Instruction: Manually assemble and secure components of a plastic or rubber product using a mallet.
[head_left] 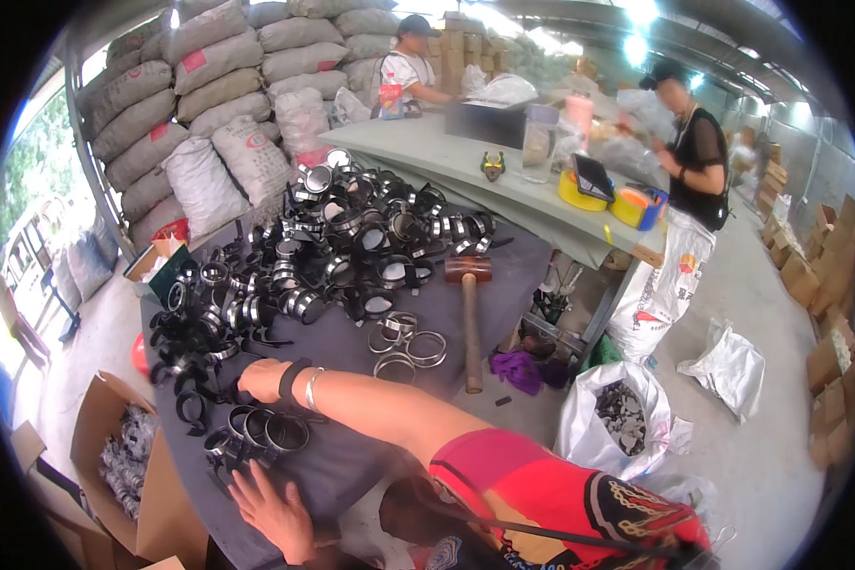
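My left hand (274,514) is open, its fingers spread over the near-left part of the dark-covered table (427,366). Just beyond it lies a small group of metal rings with black parts (268,431). My right arm crosses from the lower right, and my right hand (262,380) is closed at the near edge of a large heap of black parts with silver rings (337,228). Its fingertips are mostly hidden against black pieces, so what they grip is unclear. Several bare metal rings (407,347) lie right of the arm, beside a wooden-handled mallet (471,323).
A cardboard box of silvery parts (90,427) stands at the left. Behind is a pale green table (418,142) with tape rolls and a phone. A white sack of dark scraps (579,418) sits at right. Two people work farther back; stacked sacks (218,57) line the wall.
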The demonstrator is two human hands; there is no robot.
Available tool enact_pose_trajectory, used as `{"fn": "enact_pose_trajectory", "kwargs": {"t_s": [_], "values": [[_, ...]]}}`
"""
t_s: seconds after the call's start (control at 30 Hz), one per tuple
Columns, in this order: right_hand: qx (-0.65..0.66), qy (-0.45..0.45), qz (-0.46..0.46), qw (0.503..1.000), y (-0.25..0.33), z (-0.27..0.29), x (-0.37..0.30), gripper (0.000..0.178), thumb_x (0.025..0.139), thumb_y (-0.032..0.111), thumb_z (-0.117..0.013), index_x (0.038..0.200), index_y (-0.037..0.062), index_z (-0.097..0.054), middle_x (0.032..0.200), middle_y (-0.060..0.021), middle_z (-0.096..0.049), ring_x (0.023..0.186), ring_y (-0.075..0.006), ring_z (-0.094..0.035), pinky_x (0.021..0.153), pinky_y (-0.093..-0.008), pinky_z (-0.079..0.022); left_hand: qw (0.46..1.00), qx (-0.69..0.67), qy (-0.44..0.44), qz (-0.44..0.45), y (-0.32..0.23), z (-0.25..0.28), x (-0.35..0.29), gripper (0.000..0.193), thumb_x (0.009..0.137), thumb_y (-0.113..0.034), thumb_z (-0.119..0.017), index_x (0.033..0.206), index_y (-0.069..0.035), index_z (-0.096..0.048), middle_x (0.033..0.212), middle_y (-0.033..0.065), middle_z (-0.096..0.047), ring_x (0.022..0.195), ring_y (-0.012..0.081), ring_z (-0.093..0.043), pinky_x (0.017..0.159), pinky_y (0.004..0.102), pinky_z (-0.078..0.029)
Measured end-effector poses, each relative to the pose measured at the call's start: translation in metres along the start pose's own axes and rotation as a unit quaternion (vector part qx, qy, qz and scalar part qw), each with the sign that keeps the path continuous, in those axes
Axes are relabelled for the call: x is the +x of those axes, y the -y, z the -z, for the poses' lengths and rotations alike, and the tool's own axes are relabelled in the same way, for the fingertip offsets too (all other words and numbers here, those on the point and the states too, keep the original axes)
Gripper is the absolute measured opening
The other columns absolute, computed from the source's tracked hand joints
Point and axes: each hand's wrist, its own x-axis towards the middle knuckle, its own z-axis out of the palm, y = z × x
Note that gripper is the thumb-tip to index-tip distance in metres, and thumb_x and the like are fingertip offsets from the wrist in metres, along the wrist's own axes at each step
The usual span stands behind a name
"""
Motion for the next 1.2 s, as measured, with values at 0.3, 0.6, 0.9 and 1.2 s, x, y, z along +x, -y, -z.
{"fn": "enact_pose_trajectory", "kwargs": {"t_s": [0.3,0.6,0.9,1.2], "values": [[-0.083,0.013,0.070,0.994,-0.010,-0.024,0.023,0.018,0.080,0.011,-0.056,0.092,0.0082,-0.070,0.091,-0.0143,-0.068,0.092,-0.0361,-0.064,0.078,-0.0452,-0.051,1.000,0.008,-0.018,-0.007,0.007,0.002,-0.004,0.068,0.090,-0.037,-0.058,0.149,-0.017,-0.031,0.153,0.0167,-0.027,0.139,0.0399,-0.024,0.109,0.0528,-0.024],[0.010,-0.130,0.141,0.981,0.010,0.011,0.002,0.018,0.069,0.016,-0.062,0.083,0.0077,-0.069,0.084,-0.0182,-0.067,0.080,-0.0380,-0.065,0.068,-0.0470,-0.051,0.997,0.013,-0.036,-0.069,0.017,0.009,-0.009,0.064,0.087,-0.030,-0.060,0.145,-0.016,-0.038,0.154,0.0216,-0.020,0.139,0.0446,-0.022,0.109,0.0521,-0.024],[0.507,-0.064,-0.018,0.860,-0.005,0.111,-0.152,0.023,0.093,0.017,-0.059,0.106,-0.0022,-0.059,0.084,-0.0044,-0.064,0.067,-0.0095,-0.059,0.056,-0.0226,-0.048,0.958,-0.235,-0.143,-0.077,0.004,0.016,-0.008,0.064,0.088,-0.027,-0.062,0.143,-0.006,-0.037,0.152,0.0213,-0.024,0.139,0.0441,-0.022,0.111,0.0507,-0.022],[0.640,0.088,-0.146,0.749,0.029,0.035,-0.257,0.028,0.097,0.028,-0.056,0.101,0.0016,-0.063,0.078,0.0000,-0.061,0.055,-0.0054,-0.054,0.050,-0.0214,-0.048,0.840,-0.475,0.232,-0.125,-0.020,0.032,-0.057,0.031,0.096,-0.024,-0.055,0.087,0.004,-0.063,0.074,0.0079,-0.063,0.068,0.0185,-0.057,0.067,0.0306,-0.045]]}}
